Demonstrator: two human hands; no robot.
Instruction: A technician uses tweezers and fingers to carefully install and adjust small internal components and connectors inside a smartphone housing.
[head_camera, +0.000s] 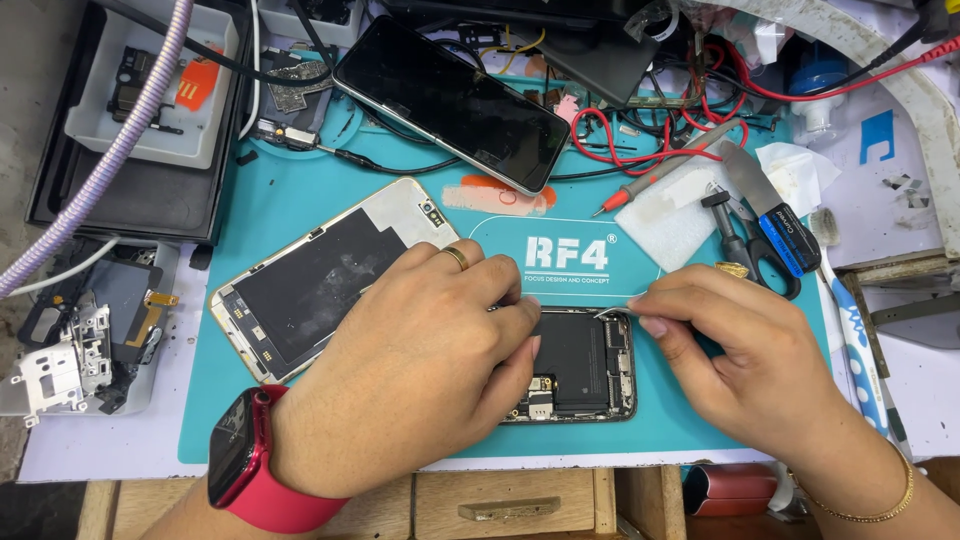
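An opened phone body with its black battery and circuit board exposed lies on a teal work mat. My left hand, with a gold ring and a red wrist watch, rests over the phone's left part and holds it down. My right hand pinches a small thin strip at the phone's upper right corner. The detached screen panel lies face down just left of my left hand.
A second phone with a dark screen lies at the back of the mat. Scissors, a blue-handled blade, red probe leads and a white pad sit at right. Trays of parts stand at left.
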